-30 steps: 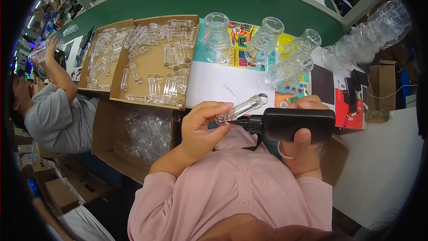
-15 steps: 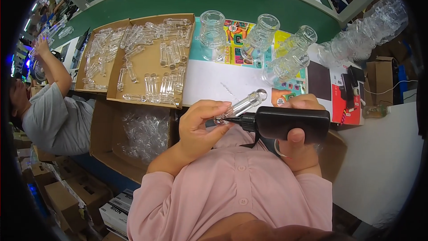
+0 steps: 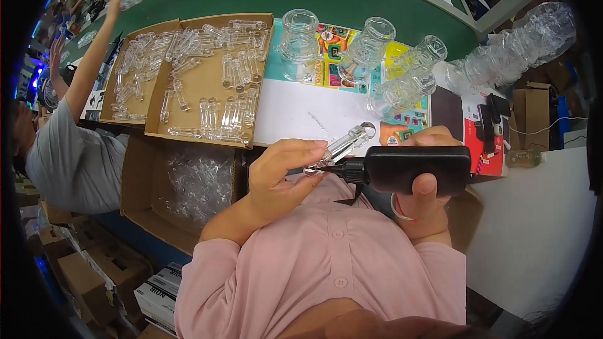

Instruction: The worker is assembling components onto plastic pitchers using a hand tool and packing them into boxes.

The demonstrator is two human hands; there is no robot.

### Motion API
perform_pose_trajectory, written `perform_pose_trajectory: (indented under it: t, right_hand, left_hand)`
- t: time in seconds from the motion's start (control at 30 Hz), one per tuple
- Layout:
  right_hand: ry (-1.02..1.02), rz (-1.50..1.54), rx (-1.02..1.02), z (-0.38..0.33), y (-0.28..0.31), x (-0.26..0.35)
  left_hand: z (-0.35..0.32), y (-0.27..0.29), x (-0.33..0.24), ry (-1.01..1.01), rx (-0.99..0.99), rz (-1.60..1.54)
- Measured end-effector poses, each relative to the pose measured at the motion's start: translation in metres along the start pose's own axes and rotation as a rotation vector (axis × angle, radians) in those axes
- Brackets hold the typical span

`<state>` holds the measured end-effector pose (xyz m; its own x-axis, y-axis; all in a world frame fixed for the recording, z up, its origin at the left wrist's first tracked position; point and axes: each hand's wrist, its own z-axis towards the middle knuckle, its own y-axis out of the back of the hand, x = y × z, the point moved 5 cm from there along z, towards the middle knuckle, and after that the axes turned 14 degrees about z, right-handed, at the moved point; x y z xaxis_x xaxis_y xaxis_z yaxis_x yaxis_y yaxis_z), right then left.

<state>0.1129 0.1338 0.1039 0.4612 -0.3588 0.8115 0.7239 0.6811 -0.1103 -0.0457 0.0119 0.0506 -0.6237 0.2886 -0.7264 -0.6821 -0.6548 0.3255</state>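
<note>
Between the thumb and fingers of my left hand (image 3: 276,176) is a clear glass tube (image 3: 344,144) with rounded ends, tilted up to the right. My right hand (image 3: 428,210) is wrapped round a black squeeze bottle (image 3: 392,169) lying on its side. Its narrow tip points left and meets the end of the tube by my left fingertips. Whether any liquid comes out cannot be seen. Beyond my hands stand wide-mouthed clear glass vessels, one at the left (image 3: 299,44) and one in the middle (image 3: 370,47); more lie tilted to their right.
Two shallow cardboard trays, left (image 3: 113,97) and right (image 3: 188,91), hold many glass tubes. Below them, a cardboard box (image 3: 141,198) contains clear plastic wrapping. Nested glassware (image 3: 515,44) leans at the far right near phones (image 3: 487,122). A co-worker in grey (image 3: 78,166) is at the left.
The co-worker's arm has swung up and right, carrying clear glassware over the table. My hands keep nearly the same hold; the bottle has shifted slightly right and up.
</note>
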Motion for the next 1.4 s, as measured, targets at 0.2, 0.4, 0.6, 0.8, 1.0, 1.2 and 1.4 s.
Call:
perform_pose_trajectory:
  t: [0.2, 0.4, 0.6, 0.8, 1.0, 1.2, 1.4]
  right_hand:
    - [0.047, -0.117, 0.093, -0.001, 0.002, 0.01]
    - [0.192, -0.062, 0.245, -0.018, -0.002, 0.026]
    - [0.61, -0.204, 0.391, -0.021, -0.021, 0.037]
    - [0.673, -0.18, 0.384, -0.024, -0.025, 0.036]
    - [0.709, -0.11, 0.371, -0.028, -0.021, 0.035]
    - [0.692, -0.086, 0.427, -0.028, -0.02, 0.037]
    - [0.778, -0.024, 0.447, -0.034, -0.024, 0.035]
  left_hand:
    - [0.0, 0.002, -0.003, -0.041, 0.008, 0.055]
    - [0.001, 0.002, -0.009, -0.07, 0.032, 0.093]
    - [0.001, 0.001, -0.009, -0.098, 0.019, 0.145]
    - [0.002, -0.001, -0.008, -0.018, 0.035, 0.031]
    - [-0.016, -0.017, 0.005, 0.457, 0.226, -0.72]
    - [-0.021, -0.02, 0.009, 0.558, 0.273, -0.884]
    - [-0.024, -0.02, 0.014, 0.58, 0.26, -0.841]
